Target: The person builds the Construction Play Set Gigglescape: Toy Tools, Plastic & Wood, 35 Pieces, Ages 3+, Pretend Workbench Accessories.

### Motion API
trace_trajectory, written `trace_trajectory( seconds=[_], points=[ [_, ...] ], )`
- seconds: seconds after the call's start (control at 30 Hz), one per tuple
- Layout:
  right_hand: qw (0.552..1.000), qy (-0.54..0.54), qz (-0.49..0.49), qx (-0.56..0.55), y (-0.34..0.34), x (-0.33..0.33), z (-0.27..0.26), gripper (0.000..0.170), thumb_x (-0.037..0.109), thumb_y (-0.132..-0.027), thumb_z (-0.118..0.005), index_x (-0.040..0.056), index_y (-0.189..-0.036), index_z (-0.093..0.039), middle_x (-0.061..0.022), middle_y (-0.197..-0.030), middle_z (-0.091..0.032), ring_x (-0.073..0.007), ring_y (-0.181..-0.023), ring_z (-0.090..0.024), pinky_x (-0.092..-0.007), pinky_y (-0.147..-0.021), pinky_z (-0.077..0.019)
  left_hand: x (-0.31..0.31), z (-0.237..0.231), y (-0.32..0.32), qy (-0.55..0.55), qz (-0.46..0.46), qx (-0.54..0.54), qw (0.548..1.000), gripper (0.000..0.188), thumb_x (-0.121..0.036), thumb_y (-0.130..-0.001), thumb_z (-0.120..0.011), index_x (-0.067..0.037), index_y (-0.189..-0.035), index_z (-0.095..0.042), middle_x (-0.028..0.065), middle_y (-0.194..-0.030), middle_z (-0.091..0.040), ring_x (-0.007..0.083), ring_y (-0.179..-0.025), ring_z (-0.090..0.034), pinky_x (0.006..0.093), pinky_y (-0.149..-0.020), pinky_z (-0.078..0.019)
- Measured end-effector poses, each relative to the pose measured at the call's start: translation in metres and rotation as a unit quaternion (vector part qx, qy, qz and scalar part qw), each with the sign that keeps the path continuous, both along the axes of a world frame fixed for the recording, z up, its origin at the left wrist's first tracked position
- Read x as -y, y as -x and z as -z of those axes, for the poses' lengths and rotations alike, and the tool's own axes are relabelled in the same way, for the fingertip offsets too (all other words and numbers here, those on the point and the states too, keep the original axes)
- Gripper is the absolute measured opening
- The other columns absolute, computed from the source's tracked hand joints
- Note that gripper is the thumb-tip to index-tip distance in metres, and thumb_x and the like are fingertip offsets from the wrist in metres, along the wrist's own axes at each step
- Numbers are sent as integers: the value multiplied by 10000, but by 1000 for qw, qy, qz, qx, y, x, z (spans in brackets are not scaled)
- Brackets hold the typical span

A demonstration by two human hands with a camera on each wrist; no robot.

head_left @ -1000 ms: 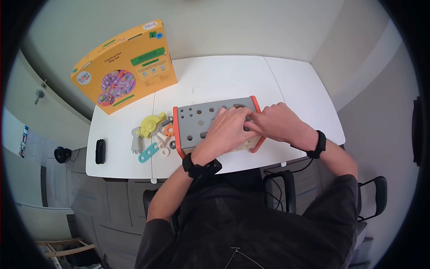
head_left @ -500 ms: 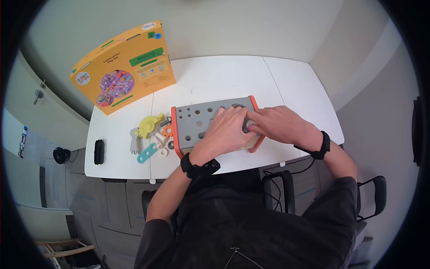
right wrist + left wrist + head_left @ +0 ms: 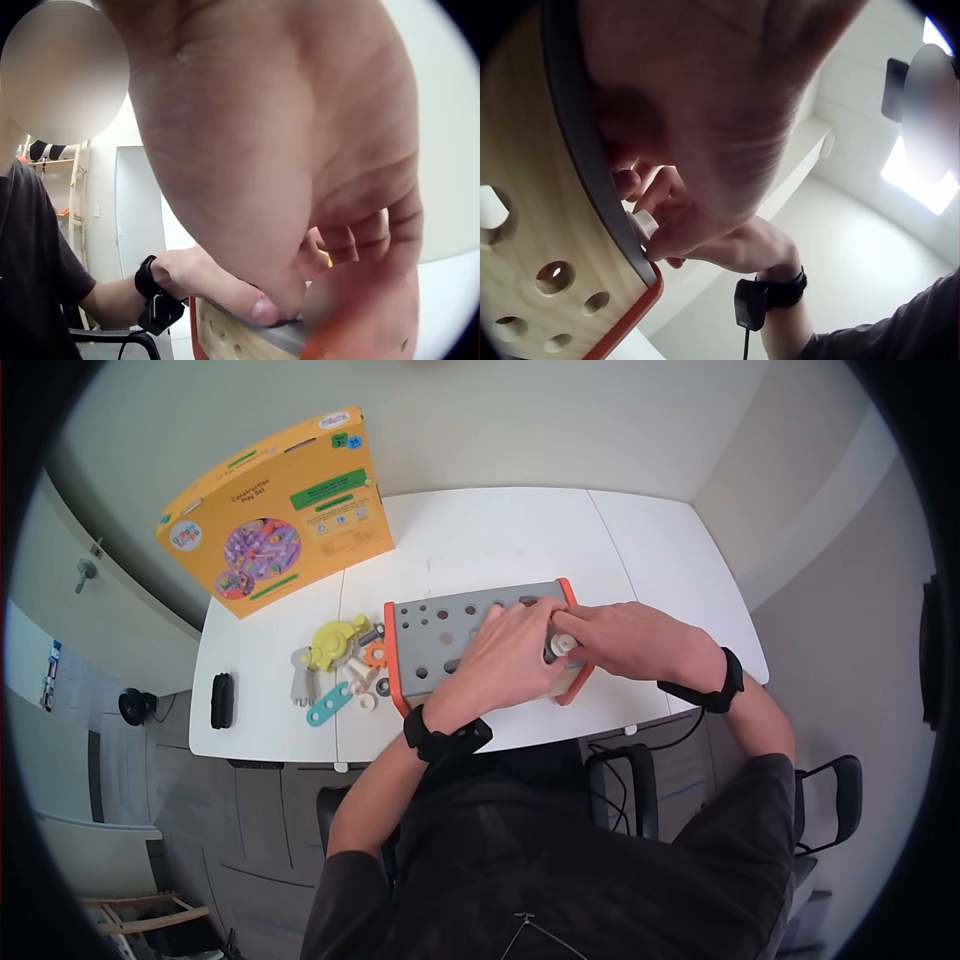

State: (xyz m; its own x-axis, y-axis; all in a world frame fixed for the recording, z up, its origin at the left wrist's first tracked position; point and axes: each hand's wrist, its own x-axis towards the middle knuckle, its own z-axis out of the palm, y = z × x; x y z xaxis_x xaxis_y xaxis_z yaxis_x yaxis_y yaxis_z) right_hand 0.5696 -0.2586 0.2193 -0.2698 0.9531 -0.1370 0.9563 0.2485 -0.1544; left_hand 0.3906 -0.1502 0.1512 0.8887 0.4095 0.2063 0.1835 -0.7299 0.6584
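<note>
A toy workbench [image 3: 465,622] with a grey perforated top, orange end panels and pale wooden sides stands on the white table. My left hand [image 3: 505,655] rests on the right part of its top, back of the hand upward. In the right wrist view the left thumb [image 3: 259,309] lies along the top's edge; the other fingertips are mostly hidden. Close against it, near the right orange end, my right hand [image 3: 635,645] pinches a small white round piece [image 3: 564,645] between thumb and fingers. The left wrist view also shows that white piece [image 3: 643,222] at the grey edge.
Left of the workbench lie yellow toy parts [image 3: 335,644], a teal strip with holes [image 3: 328,705], an orange gear [image 3: 375,654] and small white rings [image 3: 366,702]. A yellow carton [image 3: 280,520] stands behind them. A black case [image 3: 222,701] lies at the table's left edge.
My right hand has shifted slightly toward me and turned, and the white round piece, covered at first, now shows between the hands. The left hand stays on the workbench.
</note>
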Motion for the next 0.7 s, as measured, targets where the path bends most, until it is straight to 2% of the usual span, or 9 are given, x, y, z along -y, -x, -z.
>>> trace_trajectory(
  seconds=[0.07,0.17,0.27,0.37,0.47,0.57,0.63,0.7],
  points=[
    [999,18,12,27,5,-2,-4,242,312,-1067,-600,74,-1095,-571,-122,-888,-713,-354,-818,-726,-470,-643,-545,-2,3,0,-7,7,6,1000,517,-297,-903,-794,-54,-1316,-599,128,-1029,-706,290,-998,-614,382,-985,-419],
    [990,49,86,102,15,-10,0,341,388,-1076,-577,53,-1015,-597,-152,-676,-644,-373,-672,-680,-478,-620,-524,0,4,-1,-3,8,1,1000,507,-299,-898,-801,-68,-1306,-607,120,-1031,-709,292,-1009,-608,387,-989,-420],
    [990,3,41,132,12,-13,7,415,449,-1076,-546,54,-992,-640,-164,-572,-591,-369,-574,-646,-478,-586,-513,3,-3,0,16,-10,-6,1000,440,-307,-900,-800,-61,-1233,-651,126,-1033,-715,300,-1022,-619,394,-988,-429],
    [976,118,34,182,12,-12,-22,250,338,-1104,-532,109,-1134,-630,-89,-807,-705,-349,-743,-725,-473,-603,-542,2,-6,0,20,-31,-12,999,378,-315,-907,-795,-39,-1145,-695,138,-1038,-719,311,-1036,-627,403,-986,-440],
    [999,36,40,7,-1,-4,-13,209,286,-1088,-566,106,-1180,-621,-90,-842,-711,-366,-840,-736,-483,-696,-563,2,-4,-1,26,-25,-26,999,357,-316,-910,-804,-54,-1131,-702,117,-1065,-706,306,-1004,-596,398,-972,-448],
    [999,2,-6,-52,-1,-1,-5,191,247,-1059,-616,93,-1171,-601,-88,-899,-720,-367,-912,-735,-489,-762,-564,1,-6,-1,21,0,-30,999,339,-284,-917,-792,-41,-1132,-695,111,-1054,-701,293,-1007,-600,392,-993,-429],
    [999,27,-2,-32,2,-2,-5,203,229,-1037,-650,76,-1156,-589,-101,-942,-713,-357,-893,-725,-494,-744,-558,-4,-2,-2,5,17,-41,999,342,-255,-923,-777,-35,-1167,-683,111,-1044,-696,285,-1019,-606,392,-1009,-413],
    [1000,22,-5,-5,4,-6,-3,213,226,-1025,-669,63,-1133,-587,-109,-959,-709,-348,-881,-723,-489,-726,-556,-6,1,1,1,26,-3,1000,366,-236,-927,-763,-38,-1218,-662,114,-1019,-689,281,-1027,-614,394,-1020,-401]
  ],
)
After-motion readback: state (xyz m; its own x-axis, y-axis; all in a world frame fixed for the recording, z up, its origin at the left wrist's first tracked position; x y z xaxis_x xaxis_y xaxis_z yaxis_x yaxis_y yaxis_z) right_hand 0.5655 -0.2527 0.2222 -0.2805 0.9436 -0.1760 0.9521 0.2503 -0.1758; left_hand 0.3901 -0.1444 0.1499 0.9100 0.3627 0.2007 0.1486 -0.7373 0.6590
